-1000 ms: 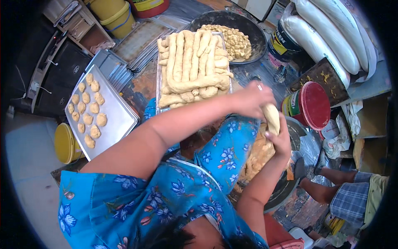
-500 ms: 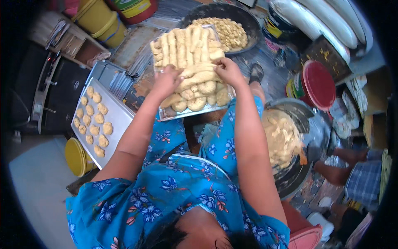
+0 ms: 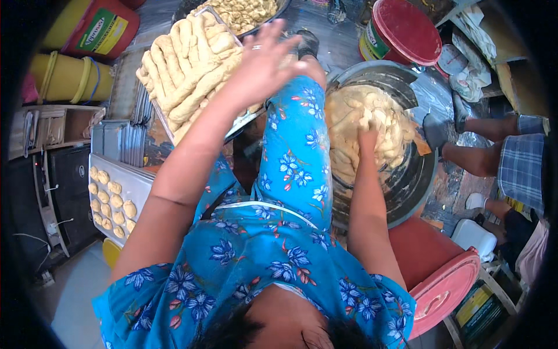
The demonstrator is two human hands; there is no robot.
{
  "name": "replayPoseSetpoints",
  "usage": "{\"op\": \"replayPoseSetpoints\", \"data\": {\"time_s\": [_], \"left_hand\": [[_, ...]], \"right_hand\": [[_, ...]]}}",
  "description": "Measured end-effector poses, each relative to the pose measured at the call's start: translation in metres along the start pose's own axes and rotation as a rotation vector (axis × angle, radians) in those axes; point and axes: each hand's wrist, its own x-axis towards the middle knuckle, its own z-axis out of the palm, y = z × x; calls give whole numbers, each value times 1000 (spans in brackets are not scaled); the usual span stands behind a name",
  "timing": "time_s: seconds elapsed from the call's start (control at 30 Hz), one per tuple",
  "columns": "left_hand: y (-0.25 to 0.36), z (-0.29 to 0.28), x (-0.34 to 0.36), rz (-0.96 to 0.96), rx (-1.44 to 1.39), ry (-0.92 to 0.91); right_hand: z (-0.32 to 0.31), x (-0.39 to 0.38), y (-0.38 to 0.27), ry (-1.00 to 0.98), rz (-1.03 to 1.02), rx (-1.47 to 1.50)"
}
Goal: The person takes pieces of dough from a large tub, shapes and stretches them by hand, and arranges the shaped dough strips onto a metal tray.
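My left hand [image 3: 264,67] is open, fingers spread and slightly blurred, held above the right edge of a tray of dough. Long rolled strips of pale dough [image 3: 189,64] are heaped on that tray [image 3: 165,119]. Away to the right, my right hand [image 3: 367,138] reaches down into a wide dark basin [image 3: 415,180]. It touches a pile of floury dough pieces [image 3: 372,110]; its fingertips are lost among them, so their grip cannot be made out.
A metal sheet [image 3: 142,195] with several small dough balls stands at the left. Another dark bowl of dough bits [image 3: 241,14] is at the far side. A red lidded bucket [image 3: 407,32] and a red tub [image 3: 442,291] stand right. Another person's legs [image 3: 479,157] are at the right.
Both hands have left the dough strips on the tray. My right hand has moved right into the basin, and my left has lifted and opened. The view has turned rightward.
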Motion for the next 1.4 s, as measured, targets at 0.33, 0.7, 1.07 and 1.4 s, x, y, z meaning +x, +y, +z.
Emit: {"op": "replayPoseSetpoints", "data": {"time_s": [0.33,0.7,1.07,1.4], "left_hand": [[83,127,21,202,-131,-423],[56,164,36,28,-562,-618],[74,127,35,-357,-1487,-903],[72,154,44,-13,-610,-769]], "right_hand": [[27,-103,27,-234,-148,-544],[-22,-79,-42,-684,-11,378],[-164,-81,-155,-469,-299,1183],[-80,-32,78,-211,116,-76]]}}
